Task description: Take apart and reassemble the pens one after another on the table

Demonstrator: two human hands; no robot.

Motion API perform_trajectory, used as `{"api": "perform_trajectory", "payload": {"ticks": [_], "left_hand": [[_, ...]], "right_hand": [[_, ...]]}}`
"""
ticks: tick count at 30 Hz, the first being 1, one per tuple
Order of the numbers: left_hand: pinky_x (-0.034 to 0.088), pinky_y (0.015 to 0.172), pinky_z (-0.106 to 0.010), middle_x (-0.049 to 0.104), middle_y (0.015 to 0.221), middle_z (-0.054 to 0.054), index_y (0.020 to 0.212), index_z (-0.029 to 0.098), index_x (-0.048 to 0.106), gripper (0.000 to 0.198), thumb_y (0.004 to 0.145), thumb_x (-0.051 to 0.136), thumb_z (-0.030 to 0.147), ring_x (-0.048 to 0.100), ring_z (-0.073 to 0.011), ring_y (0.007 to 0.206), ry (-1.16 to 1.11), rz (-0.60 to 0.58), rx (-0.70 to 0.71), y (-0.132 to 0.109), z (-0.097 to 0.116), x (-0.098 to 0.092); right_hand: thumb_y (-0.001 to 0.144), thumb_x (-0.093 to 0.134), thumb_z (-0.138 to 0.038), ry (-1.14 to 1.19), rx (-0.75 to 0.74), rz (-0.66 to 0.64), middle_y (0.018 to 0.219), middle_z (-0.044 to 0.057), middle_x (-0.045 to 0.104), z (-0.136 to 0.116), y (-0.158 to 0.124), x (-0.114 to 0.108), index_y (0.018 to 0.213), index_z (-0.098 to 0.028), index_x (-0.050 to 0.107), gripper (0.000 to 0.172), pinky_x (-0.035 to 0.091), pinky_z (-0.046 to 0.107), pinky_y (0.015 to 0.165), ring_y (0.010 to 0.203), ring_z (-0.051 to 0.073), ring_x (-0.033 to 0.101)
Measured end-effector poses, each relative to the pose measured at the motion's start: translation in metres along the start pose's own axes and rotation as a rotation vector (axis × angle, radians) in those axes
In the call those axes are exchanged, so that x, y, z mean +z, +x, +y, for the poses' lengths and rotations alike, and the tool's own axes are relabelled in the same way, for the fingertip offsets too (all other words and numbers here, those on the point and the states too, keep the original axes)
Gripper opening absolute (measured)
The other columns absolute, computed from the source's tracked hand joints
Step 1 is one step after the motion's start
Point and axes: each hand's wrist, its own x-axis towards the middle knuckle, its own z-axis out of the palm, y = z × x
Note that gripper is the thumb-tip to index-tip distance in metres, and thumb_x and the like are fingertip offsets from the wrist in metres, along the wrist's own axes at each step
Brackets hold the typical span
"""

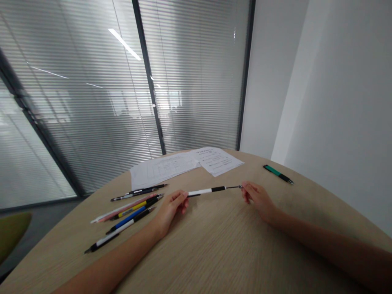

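Note:
Near the middle of the round table, my left hand [174,210] pinches the left end of a white pen barrel [200,192] with a black grip at its right end. My right hand [255,198] holds a small pen tip [240,186] between thumb and finger, to the right of the barrel. A thin dark refill [232,187] spans the gap between the barrel's black grip and the tip. The barrel lies nearly level, its left end hidden by my left fingers.
Several pens, among them a blue one [130,219] and a yellow one [133,208], lie left of my left hand. Printed sheets [165,168] lie at the table's far side. A green pen [277,173] rests at the right. A greenish chair [14,232] stands at lower left.

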Motion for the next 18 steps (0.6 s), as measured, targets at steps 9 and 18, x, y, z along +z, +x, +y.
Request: {"api": "perform_trajectory", "payload": {"ticks": [9,18], "left_hand": [[0.027,0.042,-0.020,0.046,0.050,0.004,0.056,0.014,0.048,0.029,0.065,0.056,0.041,0.039,-0.0065,0.041,-0.018,0.026,0.014,0.0016,-0.0018,-0.0015],[0.028,0.041,-0.020,0.045,0.050,0.004,0.057,0.015,0.048,0.030,0.064,0.056,0.043,0.038,-0.0072,0.042,-0.011,0.083,0.039,0.0029,-0.0023,-0.0026]], "right_hand": [[0.078,0.032,-0.043,0.009,0.033,0.123,0.050,-0.001,0.043,-0.0047,0.0002,-0.0010,0.054,-0.020,0.041,0.035,0.035,0.024,0.046,0.046,0.012,0.042],[0.069,0.045,-0.030,-0.395,-0.072,0.087,0.048,-0.001,0.048,-0.0094,0.0017,0.0009,0.047,-0.019,0.042,0.024,0.029,0.024,0.047,0.049,0.012,0.043]]}}
